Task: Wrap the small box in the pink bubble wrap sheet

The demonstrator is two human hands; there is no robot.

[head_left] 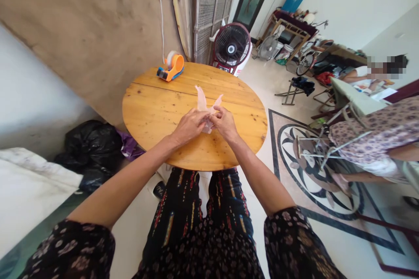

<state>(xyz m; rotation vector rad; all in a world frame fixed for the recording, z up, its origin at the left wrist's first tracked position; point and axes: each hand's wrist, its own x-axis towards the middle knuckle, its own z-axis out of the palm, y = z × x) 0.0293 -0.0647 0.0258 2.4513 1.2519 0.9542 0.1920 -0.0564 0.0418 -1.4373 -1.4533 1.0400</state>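
Both hands meet over the middle of the round wooden table (153, 113). Between them is a thin, pale pink sheet-like piece (202, 99) with two pointed ends that spread away from me like ears; whether it is cloth, paper or plastic I cannot tell. My left hand (192, 123) is closed, its fingertips on the near left part of the pink piece. From the right, my right hand (224, 122) pinches it with thumb and forefinger close to the left fingertips. The fingers hide the middle of the piece, and a short lower end shows beneath them.
An orange and blue tape dispenser (172, 67) stands at the table's far left edge. Behind the table is a dark red fan (231, 45). Black plastic bags (91, 146) lie on the floor at left. Two other people sit at the right, near a pale green table (355, 96).
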